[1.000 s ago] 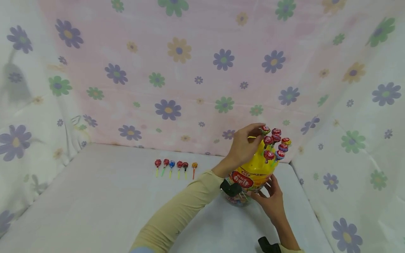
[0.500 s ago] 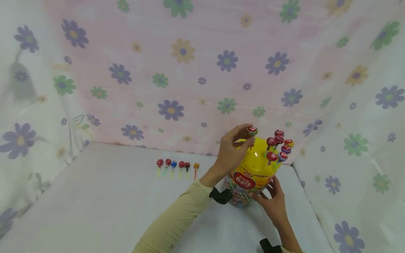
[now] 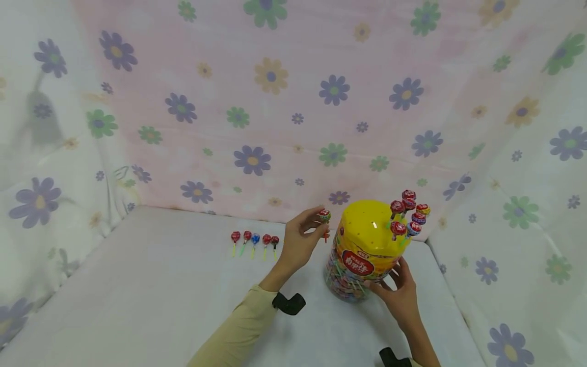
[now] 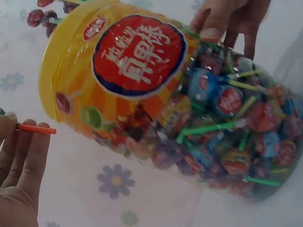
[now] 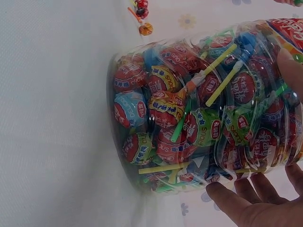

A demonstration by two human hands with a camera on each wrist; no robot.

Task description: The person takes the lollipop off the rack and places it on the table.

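Lollipop (image 3: 324, 216) in left hand (image 3: 298, 244), just beside jar (image 3: 362, 250).

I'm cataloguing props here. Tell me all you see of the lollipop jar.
The lollipop jar stands upright on the white cloth: clear plastic body packed with wrapped lollipops, a domed yellow lid with a red oval label, and several lollipops stuck in its right side. The right hand touches its lower body.

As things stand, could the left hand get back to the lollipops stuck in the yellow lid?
Probably yes: the left hand is beside the jar, nothing between, but it already pinches a lollipop.
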